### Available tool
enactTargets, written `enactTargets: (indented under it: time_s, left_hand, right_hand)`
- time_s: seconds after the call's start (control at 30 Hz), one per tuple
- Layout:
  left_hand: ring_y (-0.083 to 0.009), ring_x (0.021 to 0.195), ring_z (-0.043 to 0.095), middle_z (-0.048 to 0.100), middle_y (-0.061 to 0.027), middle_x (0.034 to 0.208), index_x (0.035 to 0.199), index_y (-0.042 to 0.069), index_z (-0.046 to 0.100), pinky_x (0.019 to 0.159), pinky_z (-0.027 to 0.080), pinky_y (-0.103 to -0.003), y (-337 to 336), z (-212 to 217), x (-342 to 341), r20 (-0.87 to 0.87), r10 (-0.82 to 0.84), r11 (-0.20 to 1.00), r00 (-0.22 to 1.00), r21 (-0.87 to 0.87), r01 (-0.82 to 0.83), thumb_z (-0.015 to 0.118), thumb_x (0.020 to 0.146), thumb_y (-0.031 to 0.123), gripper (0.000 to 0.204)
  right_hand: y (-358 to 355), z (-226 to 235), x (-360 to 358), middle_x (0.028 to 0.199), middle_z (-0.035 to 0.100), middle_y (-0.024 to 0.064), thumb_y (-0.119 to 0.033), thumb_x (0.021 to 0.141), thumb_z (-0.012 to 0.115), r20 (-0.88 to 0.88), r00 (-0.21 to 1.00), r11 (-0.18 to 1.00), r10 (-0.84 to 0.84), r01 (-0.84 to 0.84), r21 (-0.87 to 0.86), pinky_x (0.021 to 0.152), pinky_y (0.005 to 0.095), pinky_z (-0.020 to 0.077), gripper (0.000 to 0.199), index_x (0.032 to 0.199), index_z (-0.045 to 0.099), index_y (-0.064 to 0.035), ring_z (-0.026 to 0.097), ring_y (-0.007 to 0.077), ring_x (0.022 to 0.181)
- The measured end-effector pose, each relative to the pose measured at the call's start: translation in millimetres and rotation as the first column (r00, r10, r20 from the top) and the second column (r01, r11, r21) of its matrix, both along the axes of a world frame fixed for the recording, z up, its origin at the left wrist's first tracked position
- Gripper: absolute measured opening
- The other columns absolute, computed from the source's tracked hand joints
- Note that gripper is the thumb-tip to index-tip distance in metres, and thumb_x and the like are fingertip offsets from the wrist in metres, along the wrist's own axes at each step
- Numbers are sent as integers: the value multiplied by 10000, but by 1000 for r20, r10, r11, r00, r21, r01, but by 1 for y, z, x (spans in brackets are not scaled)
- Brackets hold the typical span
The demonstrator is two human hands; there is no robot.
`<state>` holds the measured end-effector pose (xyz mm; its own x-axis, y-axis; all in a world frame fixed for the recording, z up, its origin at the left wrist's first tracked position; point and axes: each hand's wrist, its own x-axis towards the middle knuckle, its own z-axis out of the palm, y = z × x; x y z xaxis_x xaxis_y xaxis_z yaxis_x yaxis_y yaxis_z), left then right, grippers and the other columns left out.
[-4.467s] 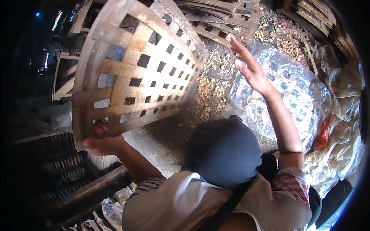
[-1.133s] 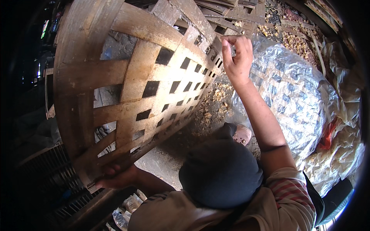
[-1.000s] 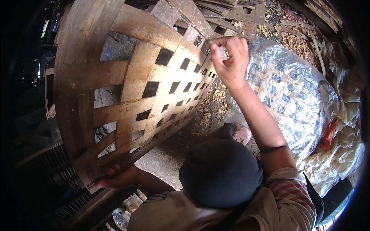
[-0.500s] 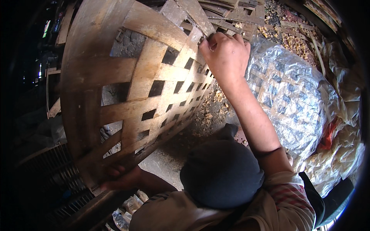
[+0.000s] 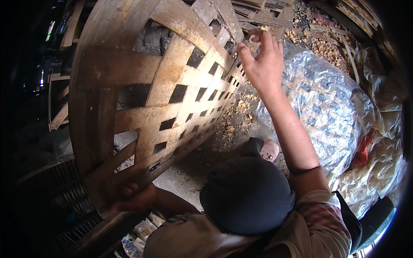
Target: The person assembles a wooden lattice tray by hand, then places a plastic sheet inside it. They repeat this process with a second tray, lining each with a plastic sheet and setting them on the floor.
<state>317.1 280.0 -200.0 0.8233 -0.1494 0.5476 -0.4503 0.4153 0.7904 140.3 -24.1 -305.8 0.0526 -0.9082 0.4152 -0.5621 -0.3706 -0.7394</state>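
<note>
A big, open-weave panel of flat bamboo-like strips (image 5: 165, 92) stands tilted in front of me, filling the left and middle of the view. At its lower left edge my left hand (image 5: 140, 197) is in shadow, with its fingers curled round the rim. My right hand (image 5: 266, 66) is just off the panel's upper right edge, thumb and fingers apart. Whether a small scrap lies at those fingertips I cannot make out.
Crumpled clear plastic sheeting (image 5: 316, 112) covers a rounded heap on the right. Crumbly yellowish bits (image 5: 234, 118) litter the ground. More woven slats (image 5: 269, 15) lie at the far side. A pinkish clog (image 5: 269, 150) shows beyond my dark-clothed knee (image 5: 247, 193). A slatted rack (image 5: 58, 185) stands lower left.
My right hand has let go of the panel's upper edge and moved slightly right, its fingers spreading. The panel has shifted a little to the right. My left hand keeps its place.
</note>
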Motion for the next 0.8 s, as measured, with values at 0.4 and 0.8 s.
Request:
enactTargets:
  time_s: [0.4,0.8]
  left_hand:
    - [-109,516,436,381,42,542,613,150,453,575,468,-284,-11,3,-6,-27,143,990,989,22,-142,386,934,749,682]
    - [-115,497,427,373,39,534,615,156,465,569,486,-291,-14,5,-7,-54,177,984,983,7,-177,373,941,745,679]
  right_hand:
    - [0,-2,22,1056,664,99,-349,957,624,-101,995,985,-8,-10,-170,994,548,388,390,1223,568,-69,641,289,1015]
    - [1,8,33,962,651,138,-119,816,666,-96,995,989,-12,-2,-145,956,539,409,385,1168,540,-26,652,309,958]
